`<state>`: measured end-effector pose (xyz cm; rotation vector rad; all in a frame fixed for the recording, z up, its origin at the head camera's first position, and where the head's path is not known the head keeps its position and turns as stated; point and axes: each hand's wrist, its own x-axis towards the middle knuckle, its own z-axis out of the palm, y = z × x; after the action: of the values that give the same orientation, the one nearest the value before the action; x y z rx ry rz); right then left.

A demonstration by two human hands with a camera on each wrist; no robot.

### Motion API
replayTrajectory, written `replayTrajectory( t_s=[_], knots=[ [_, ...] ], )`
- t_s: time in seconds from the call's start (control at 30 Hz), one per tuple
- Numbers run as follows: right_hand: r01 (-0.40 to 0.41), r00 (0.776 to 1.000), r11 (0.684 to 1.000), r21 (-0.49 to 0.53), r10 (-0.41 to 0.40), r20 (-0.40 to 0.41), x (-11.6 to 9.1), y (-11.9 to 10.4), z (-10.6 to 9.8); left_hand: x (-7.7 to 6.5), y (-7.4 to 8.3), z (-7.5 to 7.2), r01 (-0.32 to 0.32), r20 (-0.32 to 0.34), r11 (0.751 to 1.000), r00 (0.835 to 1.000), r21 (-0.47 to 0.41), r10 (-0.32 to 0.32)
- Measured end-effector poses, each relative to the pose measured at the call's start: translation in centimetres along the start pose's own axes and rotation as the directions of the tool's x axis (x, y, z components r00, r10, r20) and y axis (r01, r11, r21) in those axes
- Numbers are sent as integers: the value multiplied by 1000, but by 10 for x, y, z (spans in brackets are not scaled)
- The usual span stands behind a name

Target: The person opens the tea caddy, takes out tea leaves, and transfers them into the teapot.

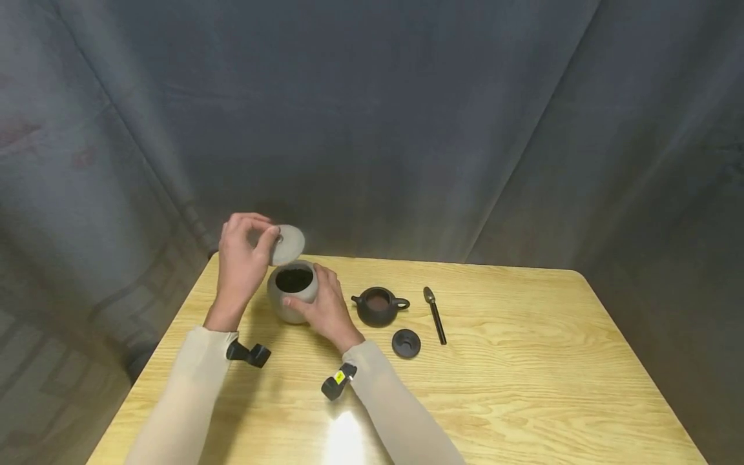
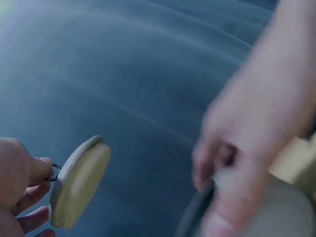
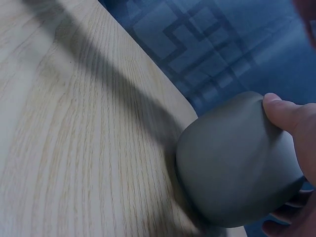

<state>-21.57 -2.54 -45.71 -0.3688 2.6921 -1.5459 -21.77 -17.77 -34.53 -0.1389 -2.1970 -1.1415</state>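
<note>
A round grey jar (image 1: 292, 294) stands uncovered near the table's far left corner, with dark contents showing inside. My right hand (image 1: 325, 303) grips its side; the right wrist view shows my thumb on the jar's wall (image 3: 237, 158). My left hand (image 1: 241, 258) holds the jar's grey lid (image 1: 287, 244) tilted just above the jar. In the left wrist view, my fingers pinch the small ring on the lid (image 2: 79, 180).
A small dark teapot (image 1: 380, 305) sits uncovered right of the jar, its round lid (image 1: 405, 343) lying in front of it. A dark scoop (image 1: 434, 314) lies further right. The wooden table (image 1: 552, 387) stands before a grey curtain.
</note>
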Motion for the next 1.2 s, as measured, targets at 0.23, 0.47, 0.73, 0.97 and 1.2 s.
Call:
replayTrajectory(
  t_s=[0.23, 0.47, 0.73, 0.97, 1.2],
  knots=[
    [-9, 1000, 1000, -11, 9, -7, 0, -3, -4, -21, -40, -13, 118, -24, 991, 993, 67, -117],
    [-18, 1000, 1000, -23, 18, -12, 1, -2, -5, -27, -63, -27, 200, -42, 975, 980, 100, -196],
    [-17, 1000, 1000, -14, 16, -16, 1, 0, -4, -37, -85, -30, 282, -20, 951, 959, 127, -282],
    [-2, 1000, 1000, -3, 2, -12, 1, 0, -5, -54, -106, -27, 324, 38, 929, 941, 179, -336],
    [-5, 1000, 1000, -3, 5, -9, 0, 0, -6, -74, -121, -20, 380, 84, 900, 911, 213, -405]
  ],
)
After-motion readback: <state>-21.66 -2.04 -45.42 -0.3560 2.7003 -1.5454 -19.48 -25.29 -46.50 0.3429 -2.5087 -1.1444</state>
